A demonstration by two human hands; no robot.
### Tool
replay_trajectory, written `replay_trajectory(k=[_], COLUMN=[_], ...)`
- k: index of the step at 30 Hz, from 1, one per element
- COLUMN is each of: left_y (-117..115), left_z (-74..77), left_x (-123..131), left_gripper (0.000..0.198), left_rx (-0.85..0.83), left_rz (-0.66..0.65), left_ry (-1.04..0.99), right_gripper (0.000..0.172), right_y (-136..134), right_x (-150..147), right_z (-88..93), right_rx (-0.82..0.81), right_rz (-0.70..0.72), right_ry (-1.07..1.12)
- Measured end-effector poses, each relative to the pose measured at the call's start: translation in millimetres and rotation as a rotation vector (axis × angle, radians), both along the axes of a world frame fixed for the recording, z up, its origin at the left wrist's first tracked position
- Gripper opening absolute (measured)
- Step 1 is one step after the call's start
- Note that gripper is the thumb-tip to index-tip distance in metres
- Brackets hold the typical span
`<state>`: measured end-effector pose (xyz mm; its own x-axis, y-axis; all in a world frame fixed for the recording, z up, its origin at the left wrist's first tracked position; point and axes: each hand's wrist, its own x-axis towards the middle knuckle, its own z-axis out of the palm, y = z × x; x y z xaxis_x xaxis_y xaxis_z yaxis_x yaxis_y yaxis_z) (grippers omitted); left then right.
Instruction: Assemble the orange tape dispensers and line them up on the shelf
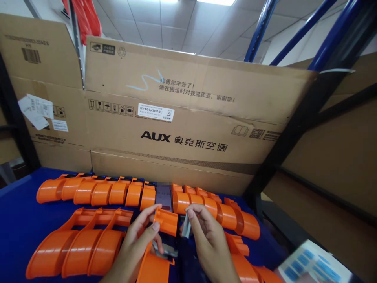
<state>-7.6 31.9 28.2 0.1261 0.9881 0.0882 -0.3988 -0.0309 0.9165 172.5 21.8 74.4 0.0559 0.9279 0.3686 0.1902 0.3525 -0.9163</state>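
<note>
My left hand (pixel 144 232) is closed around an orange plastic part (pixel 166 222), thumb on its near side and fingers behind. The part's curved lower section (pixel 154 270) reaches down to the bottom edge of the view. A grey metal-looking piece (pixel 165 250) lies across its middle by my left fingertips; whether it is fixed there or held I cannot tell. Between thumb and fingers, my right hand (pixel 206 228) pinches a short grey strip (pixel 186 225), tilted upright just right of the orange part and apart from it.
Similar orange parts stand in rows on the blue surface (pixel 17 220), at back left (pixel 100 192), front left (pixel 79 251) and right (pixel 226 216). A dark box (pixel 163 196) sits between the back rows. Cardboard (pixel 188 129) walls the back. A blue-and-white sheet (pixel 315 263) lies lower right.
</note>
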Motion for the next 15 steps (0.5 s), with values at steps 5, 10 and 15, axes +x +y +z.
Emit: replay_trajectory(k=[5,10,15], left_y=[4.0,6.0,5.5], left_z=[-2.8,-4.5,-3.7], left_x=[-4.3,-5.6,-6.6], left_gripper=[0.061,0.060,0.059], left_rx=[0.001,-0.014,-0.005], left_rz=[-0.007,-0.054,-0.031], left_ry=[0.014,0.032,0.037], right_gripper=[0.031,0.032,0.031], right_y=[-1.7,-1.2,-0.5], right_x=[-3.1,-2.2,0.5], right_z=[-3.7,-2.6,-3.6], right_rx=[-0.165,-0.096,-0.019], right_rz=[0.039,0.081,0.080], right_ry=[0.130,0.151,0.105])
